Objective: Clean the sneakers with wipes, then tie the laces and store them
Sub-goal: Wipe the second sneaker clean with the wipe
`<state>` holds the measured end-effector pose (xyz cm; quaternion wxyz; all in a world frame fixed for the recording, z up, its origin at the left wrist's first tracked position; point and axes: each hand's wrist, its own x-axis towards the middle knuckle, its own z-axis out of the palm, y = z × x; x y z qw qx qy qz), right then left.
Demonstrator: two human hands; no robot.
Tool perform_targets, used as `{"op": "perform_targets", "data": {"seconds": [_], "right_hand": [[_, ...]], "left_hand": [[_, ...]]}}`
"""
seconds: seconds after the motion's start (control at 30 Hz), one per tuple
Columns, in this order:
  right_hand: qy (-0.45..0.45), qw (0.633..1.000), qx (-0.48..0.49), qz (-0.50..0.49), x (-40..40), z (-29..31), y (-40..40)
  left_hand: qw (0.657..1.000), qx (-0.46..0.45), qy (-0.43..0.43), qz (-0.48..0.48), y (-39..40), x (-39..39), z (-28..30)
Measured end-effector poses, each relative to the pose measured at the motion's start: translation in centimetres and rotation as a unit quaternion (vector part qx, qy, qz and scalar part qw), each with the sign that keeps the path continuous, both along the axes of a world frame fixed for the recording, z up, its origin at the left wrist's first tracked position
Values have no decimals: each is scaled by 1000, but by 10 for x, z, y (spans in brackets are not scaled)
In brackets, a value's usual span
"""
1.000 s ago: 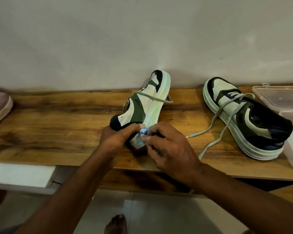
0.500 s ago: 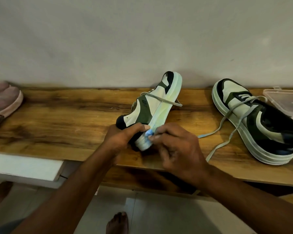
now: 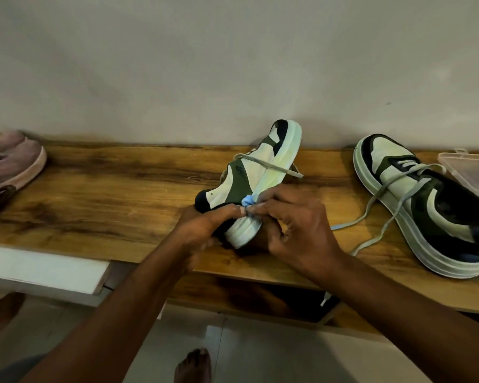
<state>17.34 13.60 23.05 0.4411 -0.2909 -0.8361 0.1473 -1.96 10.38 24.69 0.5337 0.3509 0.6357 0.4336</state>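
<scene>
Wooden shelf [image 3: 100, 205] against a plain wall: a person is wiping one sneaker's sole edge.

Tipped on its side near the shelf's front edge, the held sneaker [image 3: 256, 172] is being steadied at the heel by the left hand [image 3: 202, 228], fingers curled round it, while the right hand [image 3: 293, 225] is pinching a small blue wipe [image 3: 248, 201] against the pale midsole. The second sneaker [image 3: 426, 200] is lying to the right with laces [image 3: 382, 205] trailing loose, beside a clear plastic box [image 3: 470, 172]. Cleaning looks to be under way; next the wipe likely needs working along the rim toward the toe, with tying and storing not yet begun.
</scene>
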Motion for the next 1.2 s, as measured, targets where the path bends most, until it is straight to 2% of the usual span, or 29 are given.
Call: {"op": "perform_targets", "data": {"seconds": [0.1, 0.13, 0.17, 0.2, 0.23, 0.3, 0.37, 0.43, 0.53, 0.7, 0.83, 1.0, 1.07, 1.2], "right_hand": [[-4, 1000, 11, -2, 1, 3, 9], [-1, 1000, 9, -5, 1, 3, 10], [3, 1000, 7, -8, -1, 4, 10], [8, 1000, 5, -9, -2, 4, 10], [9, 1000, 2, -9, -2, 4, 10], [3, 1000, -7, -7, -2, 5, 11], [2, 1000, -15, 0, -2, 6, 13], [6, 1000, -14, 3, -3, 6, 14], [9, 1000, -7, 7, -4, 9, 12], [-83, 991, 27, 98, -12, 8, 1], [-137, 985, 41, 99, -17, 9, 1], [-74, 997, -5, -31, -8, 17, 37], [-79, 995, -10, -56, -4, 18, 43], [-92, 995, 0, 26, -11, 16, 15]], "left_hand": [[1000, -6, 0, 15, -4, -4, 6], [999, 2, 35, 39, -6, -4, 8], [991, 19, 112, 68, -8, -4, 8], [970, 50, 217, 96, -11, -4, 9], [932, 103, 328, 111, -15, -4, 10], [827, 263, 491, 74, -21, -3, 14], [752, 361, 551, -22, -21, -1, 19], [727, 376, 565, -106, -15, -1, 10], [733, 333, 572, -160, -9, -3, -4], [791, 297, 518, -134, -6, -17, -3], [789, 290, 521, -147, -6, -23, -1], [783, 316, 513, -152, -8, -18, 3], [778, 333, 508, -161, -10, -12, 1], [786, 330, 499, -155, -9, -15, -4]]}}
